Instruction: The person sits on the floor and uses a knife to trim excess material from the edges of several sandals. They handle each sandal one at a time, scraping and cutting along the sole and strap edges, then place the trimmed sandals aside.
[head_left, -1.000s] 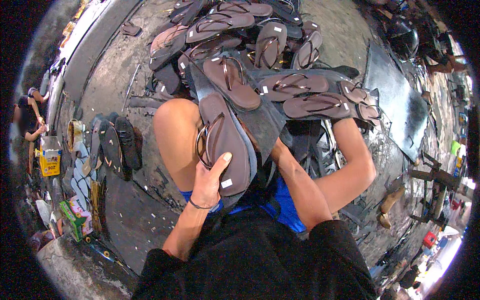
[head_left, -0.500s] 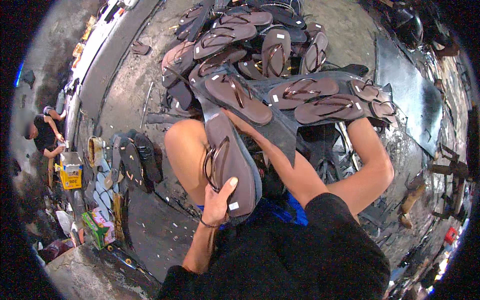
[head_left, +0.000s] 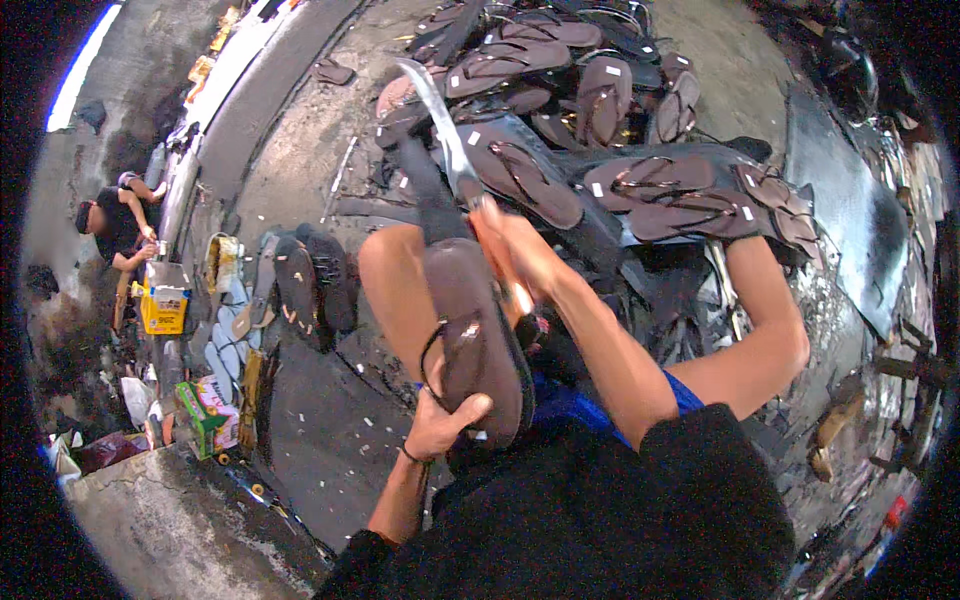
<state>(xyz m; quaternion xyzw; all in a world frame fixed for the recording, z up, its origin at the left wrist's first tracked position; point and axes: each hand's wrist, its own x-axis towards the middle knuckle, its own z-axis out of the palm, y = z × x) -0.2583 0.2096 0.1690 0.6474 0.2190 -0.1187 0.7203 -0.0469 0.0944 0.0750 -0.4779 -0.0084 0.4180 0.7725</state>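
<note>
A brown flip-flop (head_left: 485,375) with a glossy thong strap rests over my bent knee, toe pointing away. My left hand (head_left: 440,425) grips it at the heel end, thumb lying on the footbed. Just right of its toe, my right hand (head_left: 525,250) is wrapped round the orange-brown handle of a knife. The long, slightly curved knife blade (head_left: 447,125) points up and away from me, somewhat blurred. A dark strip (head_left: 432,195) lies between the flip-flop's toe and the blade; whether it is joined to the sole I cannot tell.
Beyond my knees lies a heap of similar brown flip-flops (head_left: 520,170), some on dark sheets. Dark soles (head_left: 295,285) and pale blue pieces (head_left: 225,345) lie at left, near a yellow container (head_left: 165,308) and a green box (head_left: 205,420). Another person (head_left: 125,225) sits far left.
My right hand, earlier hidden behind the flip-flop's toe, now shows beside it with the knife raised. The flip-flop has tilted slightly in my left hand. The whole view has shifted.
</note>
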